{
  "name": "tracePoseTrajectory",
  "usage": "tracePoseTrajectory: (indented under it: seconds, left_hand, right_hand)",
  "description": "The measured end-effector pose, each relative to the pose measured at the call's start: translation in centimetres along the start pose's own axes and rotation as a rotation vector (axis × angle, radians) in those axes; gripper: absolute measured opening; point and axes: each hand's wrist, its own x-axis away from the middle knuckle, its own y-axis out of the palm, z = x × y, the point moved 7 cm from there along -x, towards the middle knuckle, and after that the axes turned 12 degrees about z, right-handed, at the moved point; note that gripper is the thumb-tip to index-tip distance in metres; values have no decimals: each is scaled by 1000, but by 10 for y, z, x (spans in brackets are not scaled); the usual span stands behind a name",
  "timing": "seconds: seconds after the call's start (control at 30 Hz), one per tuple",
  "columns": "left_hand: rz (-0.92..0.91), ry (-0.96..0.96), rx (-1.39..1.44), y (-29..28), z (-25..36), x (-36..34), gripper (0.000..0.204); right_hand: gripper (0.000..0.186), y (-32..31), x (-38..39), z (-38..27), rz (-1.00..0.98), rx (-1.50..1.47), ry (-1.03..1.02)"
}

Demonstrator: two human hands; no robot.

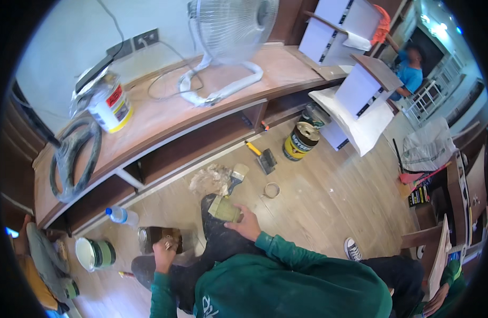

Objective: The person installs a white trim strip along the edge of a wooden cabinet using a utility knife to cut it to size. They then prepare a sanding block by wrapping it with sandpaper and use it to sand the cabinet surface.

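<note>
My right hand (247,225) is wrapped round an olive-green, block-like piece (223,209) with a paler end, resting on my dark-trousered knee; its exact kind is unclear. My left hand (166,253) is closed above a rectangular, open-topped container (153,237) with a brownish inside, near my other knee. Whatever its fingers hold is too small to make out. Just beyond the right hand, a paintbrush (237,176) lies beside a crumpled, dusty beige rag (209,180). A roll of tape (272,190) and a yellow-handled scraper (261,158) lie farther off on the floor.
A water bottle (122,215) and a white-and-green bucket (95,253) stand left. Ahead runs a low wooden cabinet (164,124) bearing a fan (231,32) and a bucket (110,103). A yellow-black can (301,140) stands near white-sided drawers (355,90). Other people are at both sides.
</note>
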Motion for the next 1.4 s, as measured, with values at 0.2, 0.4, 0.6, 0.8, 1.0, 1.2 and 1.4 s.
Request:
tracePoseTrajectory:
  seconds: [0.2,0.4,0.6,0.8,1.0,1.2,1.4]
  left_hand:
    - [16,233,-300,-10,-46,12,33]
    - [13,-151,64,-4,-33,22,22]
    - [73,-10,-285,-4,-38,19,27]
    - [-62,-69,-86,14,-30,8,29]
    - [66,56,-321,-8,-33,5,20]
    - [-32,-171,21,6,-29,4,23]
    - [38,-63,-276,-7,-42,-4,23]
  right_hand:
    - [80,12,7,11,-75,-43,2]
    - [76,17,15,11,-86,-251,90]
    - [75,13,-5,4,-96,-273,73]
    - [76,13,-10,0,-90,-296,47]
    - [77,18,-4,5,-112,-299,79]
    - [77,20,-6,12,-119,-288,51]
    - [78,25,-11,10,-148,-256,59]
